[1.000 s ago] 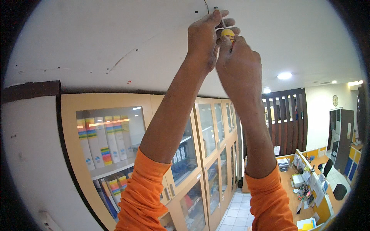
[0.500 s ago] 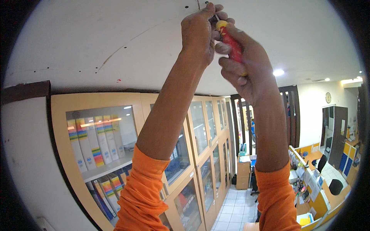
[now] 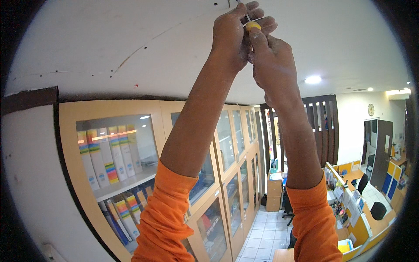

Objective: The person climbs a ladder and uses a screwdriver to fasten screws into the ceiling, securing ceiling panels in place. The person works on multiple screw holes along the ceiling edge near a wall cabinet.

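Both of my arms, in orange sleeves, reach up to the white ceiling (image 3: 157, 52). My left hand (image 3: 228, 37) is at the top, with thumb and fingers around the thin metal shaft of a screwdriver (image 3: 253, 26), near its tip at the ceiling. My right hand (image 3: 273, 63) is closed on the screwdriver's handle just below; only the yellow top shows, the rest being covered by the hand. The exact tip is hard to make out. Small dark holes and a thin crack mark the ceiling to the left of my hands.
Tall glass-door wooden cabinets (image 3: 70, 131) with binders line the left beside a white wall (image 3: 28, 166). At lower right are desks with yellow partitions (image 3: 362, 227) and black chairs (image 3: 378, 211). A slatted dark screen (image 3: 327, 139) and a ceiling lamp (image 3: 313, 79) stand out behind.
Half a second ago my right hand was turned with the red handle showing; it has since rotated and closed over it, shifting left and up. My left hand stays near the ceiling.
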The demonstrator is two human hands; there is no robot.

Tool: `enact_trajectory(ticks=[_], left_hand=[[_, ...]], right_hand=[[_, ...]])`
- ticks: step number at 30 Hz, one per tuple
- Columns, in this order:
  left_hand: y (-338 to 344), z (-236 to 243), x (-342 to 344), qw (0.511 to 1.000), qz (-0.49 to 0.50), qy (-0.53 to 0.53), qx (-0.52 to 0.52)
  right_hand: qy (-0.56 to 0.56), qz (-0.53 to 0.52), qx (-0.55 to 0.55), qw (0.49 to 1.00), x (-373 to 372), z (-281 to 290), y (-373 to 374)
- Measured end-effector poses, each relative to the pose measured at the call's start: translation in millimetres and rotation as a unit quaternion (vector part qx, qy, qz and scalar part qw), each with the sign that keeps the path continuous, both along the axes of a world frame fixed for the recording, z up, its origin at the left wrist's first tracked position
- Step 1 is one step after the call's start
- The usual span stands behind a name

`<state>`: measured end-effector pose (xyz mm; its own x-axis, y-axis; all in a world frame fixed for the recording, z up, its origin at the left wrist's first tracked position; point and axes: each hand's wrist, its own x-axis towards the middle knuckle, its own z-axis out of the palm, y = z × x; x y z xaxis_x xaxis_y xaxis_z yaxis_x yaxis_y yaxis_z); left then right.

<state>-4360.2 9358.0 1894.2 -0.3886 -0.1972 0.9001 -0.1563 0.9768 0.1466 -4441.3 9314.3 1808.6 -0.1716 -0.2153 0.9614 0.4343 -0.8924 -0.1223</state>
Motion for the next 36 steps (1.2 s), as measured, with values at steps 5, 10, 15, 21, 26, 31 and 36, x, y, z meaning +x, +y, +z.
enact_trajectory(ticks=[5, 10, 15, 21, 26, 31, 36], left_hand=[[15, -6, -30, 0.975, 0.115, 0.172, 0.083], [21, 4, -31, 0.972, 0.146, 0.169, 0.074], [21, -1, -32, 0.973, 0.130, 0.182, 0.053], [14, 1, -33, 0.974, 0.104, 0.194, 0.050], [18, 4, -32, 0.970, 0.153, 0.184, 0.032], [9, 8, -30, 0.975, 0.131, 0.181, 0.018], [-6, 3, -20, 0.969, 0.175, 0.150, -0.089]], right_hand=[[0.026, 0.236, -0.038, 0.971, 4, 1, -16], [0.098, 0.689, -0.069, 0.715, -2, -3, -3], [0.080, 0.381, -0.026, 0.921, -10, -12, 4], [-0.091, -0.155, -0.048, 0.983, 16, 5, -9], [0.053, 0.341, 0.013, 0.939, -7, 0, -1], [0.116, 0.608, -0.065, 0.783, -14, 3, -19], [0.130, 0.626, -0.060, 0.767, -19, -1, -20]])
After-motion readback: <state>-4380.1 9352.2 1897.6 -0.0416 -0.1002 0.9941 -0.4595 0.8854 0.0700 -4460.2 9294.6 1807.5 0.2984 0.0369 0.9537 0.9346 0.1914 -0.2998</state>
